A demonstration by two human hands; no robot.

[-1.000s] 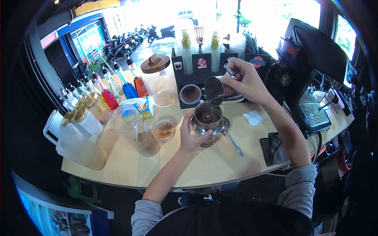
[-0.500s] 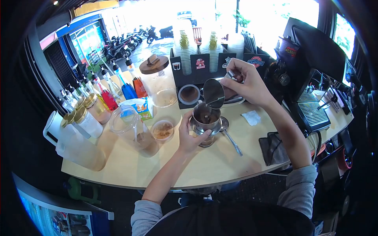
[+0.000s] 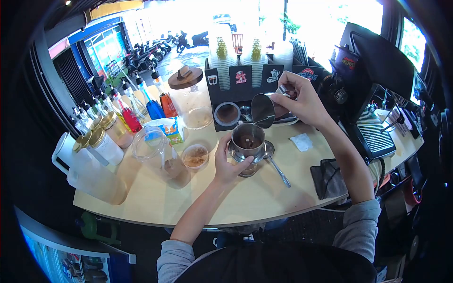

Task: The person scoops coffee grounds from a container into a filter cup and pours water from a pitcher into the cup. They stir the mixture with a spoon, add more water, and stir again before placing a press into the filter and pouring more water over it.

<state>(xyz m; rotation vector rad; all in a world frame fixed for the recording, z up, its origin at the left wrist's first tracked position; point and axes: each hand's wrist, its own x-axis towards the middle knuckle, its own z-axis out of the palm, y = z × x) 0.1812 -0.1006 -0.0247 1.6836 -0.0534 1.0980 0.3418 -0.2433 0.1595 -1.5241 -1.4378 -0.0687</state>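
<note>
Left hand [image 3: 230,162] grips silver metal cup-shaped filter [image 3: 247,149] atop clear glass [image 3: 248,171] on pale wooden tabletop [image 3: 245,205], right hand [image 3: 302,98] grips tilted steel pitcher [image 3: 263,112] just above, black rectangular box [image 3: 253,89] bearing logos too small to read.

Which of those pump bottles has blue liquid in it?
The blue bottle, second from the row's right end, just left of the orange-red bottle beside the wooden-lidded jar. None of the other bottles shows that colour.

The tabletop [image 3: 264,203] is pale and has a curved edge. Strong daylight [image 3: 269,19] enters at twelve o'clock; a window [image 3: 409,52] shines at two o'clock, and dark floor [image 3: 302,227] lies at five o'clock.
</note>
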